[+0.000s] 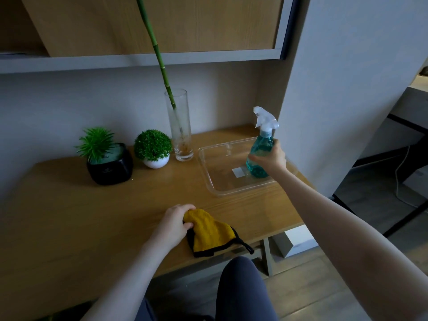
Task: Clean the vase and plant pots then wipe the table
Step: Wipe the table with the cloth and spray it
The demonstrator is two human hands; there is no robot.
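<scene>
Fingers of the right hand (272,158) curl round the blue-green plastic spray bottle (260,151) in the clear plastic tray (208,167); the left hand (177,222) pinches the yellow black-edged cloth (213,232). Best lift straight up, then aim at the tall glass vase (179,126) standing behind, nozzle well clear of the bamboo stalk (159,59).

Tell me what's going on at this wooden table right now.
A person is getting set to clean. The right hand grips a blue-green plastic spray bottle standing in a clear plastic tray. The left hand holds a bunched yellow cloth with black edging on the wooden table. A tall glass vase with a green stalk, a white round pot and a black pot with green plants stand along the back.
</scene>
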